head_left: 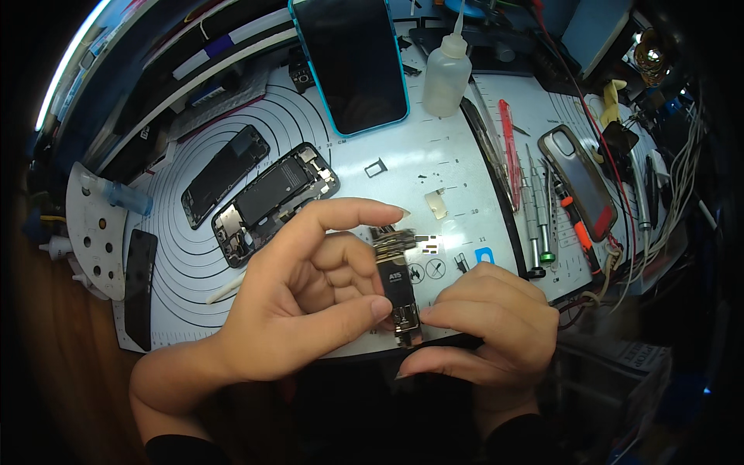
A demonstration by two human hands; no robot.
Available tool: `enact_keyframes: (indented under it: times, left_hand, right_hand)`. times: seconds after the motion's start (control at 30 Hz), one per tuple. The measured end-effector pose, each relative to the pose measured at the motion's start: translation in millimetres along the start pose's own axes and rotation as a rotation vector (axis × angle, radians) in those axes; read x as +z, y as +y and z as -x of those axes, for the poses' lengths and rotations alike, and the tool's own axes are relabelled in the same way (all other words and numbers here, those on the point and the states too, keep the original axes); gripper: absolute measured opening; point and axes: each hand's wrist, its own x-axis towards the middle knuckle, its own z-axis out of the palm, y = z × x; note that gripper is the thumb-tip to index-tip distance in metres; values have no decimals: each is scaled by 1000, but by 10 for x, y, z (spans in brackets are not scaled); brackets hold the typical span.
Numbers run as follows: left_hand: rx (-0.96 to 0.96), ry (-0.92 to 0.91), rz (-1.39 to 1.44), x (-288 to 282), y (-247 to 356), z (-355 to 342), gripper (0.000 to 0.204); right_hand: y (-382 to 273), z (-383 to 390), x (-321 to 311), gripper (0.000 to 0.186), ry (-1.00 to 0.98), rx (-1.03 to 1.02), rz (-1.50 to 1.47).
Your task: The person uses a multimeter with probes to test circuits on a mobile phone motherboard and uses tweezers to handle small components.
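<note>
My left hand (287, 287) holds a phone logic board (397, 283) upright by its edges, the thumb low on its left side and the index finger reaching over its top. The board is narrow and dark, with a black chip area in the middle and metallic parts at both ends. By its lower right edge is my right hand (496, 322); the index fingertip is at or very near the board, and the thumb sits apart below it. The other right fingers are curled. Behind my left hand lies an opened phone body (275, 201) with its battery showing, beside a detached dark phone screen (226, 177).
A blue-edged phone (353, 66) leans at the back beside a clear dropper bottle (447, 77). A SIM tray (376, 167) and a small metal shield (436, 204) lie on the white mat. Screwdrivers (533, 217), red tweezers (508, 147) and a cased phone (577, 178) are at right.
</note>
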Motion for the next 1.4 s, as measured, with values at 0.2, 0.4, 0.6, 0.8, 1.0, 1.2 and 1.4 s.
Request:
enact_keyframes:
  times: [0.2, 0.4, 0.6, 0.8, 1.0, 1.2, 1.4]
  left_hand:
    - [-156, 15, -50, 18, 29, 15, 45]
    - [-155, 12, -76, -9, 43, 65, 32]
    - [-254, 41, -66, 15, 96, 54, 31]
    - [-324, 80, -61, 14, 120, 52, 30]
    - [-273, 56, 22, 21, 88, 39, 27]
    - [-286, 54, -19, 22, 105, 36, 27]
    - [-276, 47, -19, 20, 98, 33, 26]
  right_hand:
    - [-1, -2, 105, 32, 36, -54, 94]
    - [-61, 6, 221, 33, 284, 30, 108]
    - [-13, 14, 160, 35, 203, 10, 138]
    - [53, 1, 154, 34, 176, -20, 100]
    - [39, 2, 127, 33, 160, -21, 105]
    - [32, -2, 119, 33, 159, -18, 102]
    - [33, 3, 118, 32, 159, -16, 99]
